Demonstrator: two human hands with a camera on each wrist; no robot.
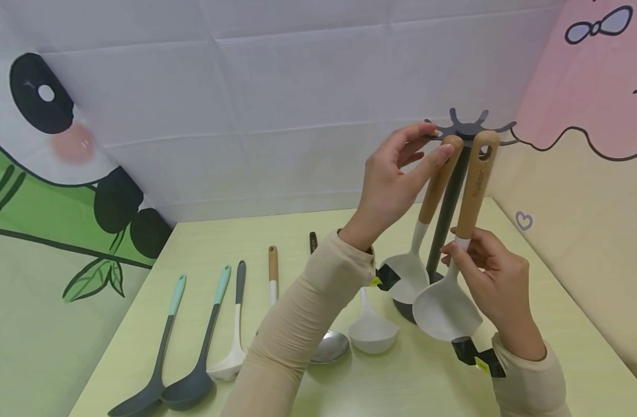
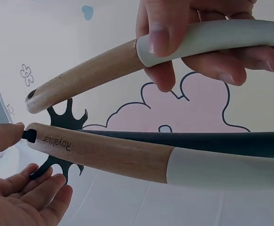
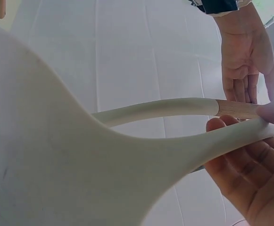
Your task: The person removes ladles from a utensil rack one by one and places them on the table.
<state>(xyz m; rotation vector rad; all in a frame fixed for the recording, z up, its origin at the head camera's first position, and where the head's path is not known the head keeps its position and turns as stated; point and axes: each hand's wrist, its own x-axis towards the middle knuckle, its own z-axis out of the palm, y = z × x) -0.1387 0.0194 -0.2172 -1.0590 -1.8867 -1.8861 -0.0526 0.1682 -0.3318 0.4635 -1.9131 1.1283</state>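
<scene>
In the head view, a dark utensil rack point(image 1: 446, 220) with a ring of hooks stands at the right of the table. A white utensil with a wooden handle point(image 1: 434, 194) hangs from it, a hook tip poking through its handle hole. My left hand point(image 1: 394, 176) is up at the rack's top. Its thumb touches the hook tip and its curled fingers hold another hook from behind, as the left wrist view shows. My right hand point(image 1: 498, 278) pinches the white neck of a turner point(image 1: 446, 307) with a wooden handle point(image 2: 89, 70), held upright in front of the rack.
On the table point(image 1: 548, 347) lie a grey turner point(image 1: 149, 394), a grey ladle point(image 1: 190, 388), a white ladle with a grey handle point(image 1: 227, 366), a wooden-handled utensil point(image 1: 273, 267), a steel-bowled utensil point(image 1: 331, 347) and a white ladle point(image 1: 373, 335). Printed cloth walls stand behind and beside it.
</scene>
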